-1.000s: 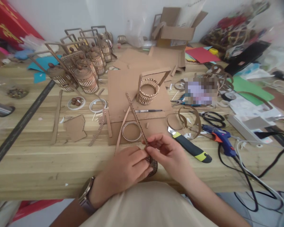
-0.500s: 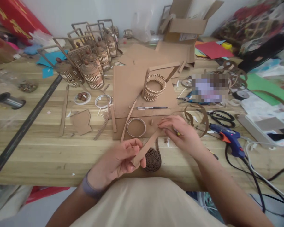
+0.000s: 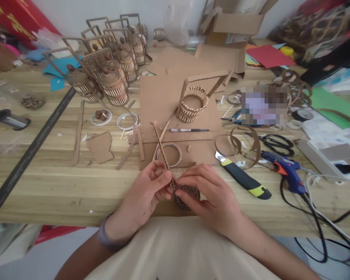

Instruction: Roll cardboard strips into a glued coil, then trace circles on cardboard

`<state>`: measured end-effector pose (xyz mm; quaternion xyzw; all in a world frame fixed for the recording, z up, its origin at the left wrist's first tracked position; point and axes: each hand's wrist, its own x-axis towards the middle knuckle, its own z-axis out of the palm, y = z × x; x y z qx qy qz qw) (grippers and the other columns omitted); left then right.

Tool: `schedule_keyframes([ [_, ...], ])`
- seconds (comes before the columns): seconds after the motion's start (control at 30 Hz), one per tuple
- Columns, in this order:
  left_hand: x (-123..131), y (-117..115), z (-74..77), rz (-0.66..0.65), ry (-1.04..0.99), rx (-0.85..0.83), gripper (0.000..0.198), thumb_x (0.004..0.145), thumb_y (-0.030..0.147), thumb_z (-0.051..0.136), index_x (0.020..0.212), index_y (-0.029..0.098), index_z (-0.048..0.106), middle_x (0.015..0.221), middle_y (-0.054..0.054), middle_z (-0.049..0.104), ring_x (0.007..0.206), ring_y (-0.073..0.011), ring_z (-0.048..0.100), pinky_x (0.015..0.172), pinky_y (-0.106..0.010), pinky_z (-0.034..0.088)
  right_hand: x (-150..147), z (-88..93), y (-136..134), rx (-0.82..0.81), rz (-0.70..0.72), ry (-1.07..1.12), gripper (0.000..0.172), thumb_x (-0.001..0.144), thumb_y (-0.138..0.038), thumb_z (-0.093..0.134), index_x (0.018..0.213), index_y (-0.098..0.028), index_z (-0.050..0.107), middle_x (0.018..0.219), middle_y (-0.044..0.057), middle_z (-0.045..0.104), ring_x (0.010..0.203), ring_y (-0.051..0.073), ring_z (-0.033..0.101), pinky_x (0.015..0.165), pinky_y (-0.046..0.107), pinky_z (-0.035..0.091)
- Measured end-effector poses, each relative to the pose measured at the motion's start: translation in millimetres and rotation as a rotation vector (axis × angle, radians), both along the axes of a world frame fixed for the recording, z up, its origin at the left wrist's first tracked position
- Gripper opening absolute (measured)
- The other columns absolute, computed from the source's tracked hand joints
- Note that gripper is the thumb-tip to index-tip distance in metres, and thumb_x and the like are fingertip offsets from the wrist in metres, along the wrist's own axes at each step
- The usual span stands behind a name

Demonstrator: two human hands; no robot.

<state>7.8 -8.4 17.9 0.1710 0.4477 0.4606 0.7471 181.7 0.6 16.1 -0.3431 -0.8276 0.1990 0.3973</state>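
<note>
A narrow cardboard strip [image 3: 162,149] stands edge-on between my hands, its corrugated edge showing and its far end pointing away from me. My left hand [image 3: 151,186] pinches it between thumb and fingers. At its near end, my right hand [image 3: 208,190] is closed, thumb and fingertips on the strip. Partly hidden below the right fingers lies a coiled disc of corrugated cardboard [image 3: 186,200]. Just beyond the hands is a white ring [image 3: 179,149] on a cardboard sheet [image 3: 156,105]. A small round basket with a square handle [image 3: 192,103] stands farther back, behind a pen [image 3: 189,130].
A utility knife [image 3: 242,177] with its blade out lies right of my hands. Beyond it are black scissors [image 3: 275,144] and a blue glue gun [image 3: 288,171] with cables. Several finished lidded baskets [image 3: 113,87] stand back left. A long black strip [image 3: 32,153] crosses the left side.
The strip has swung from slanting right to pointing away, now edge-on. My right hand has moved down and left to its near end, uncovering the utility knife.
</note>
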Motion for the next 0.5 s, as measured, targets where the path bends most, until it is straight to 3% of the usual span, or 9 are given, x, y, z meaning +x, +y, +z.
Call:
schedule_keyframes([
  [0.5, 6.0, -2.0, 3.4, 0.06, 0.045, 0.023, 0.059, 0.057, 0.039, 0.095, 0.092, 0.018, 0.053, 0.06, 0.009, 0.064, 0.048, -0.006, 0.059, 0.046, -0.014, 0.048, -4.0, -0.6, -5.9, 0.185, -0.092, -0.075, 0.012, 0.091, -0.011, 0.062, 0.097, -0.02, 0.065, 0.086, 0.004, 0.073, 0.082, 0.018, 0.065, 0.075, 0.036, 0.047],
])
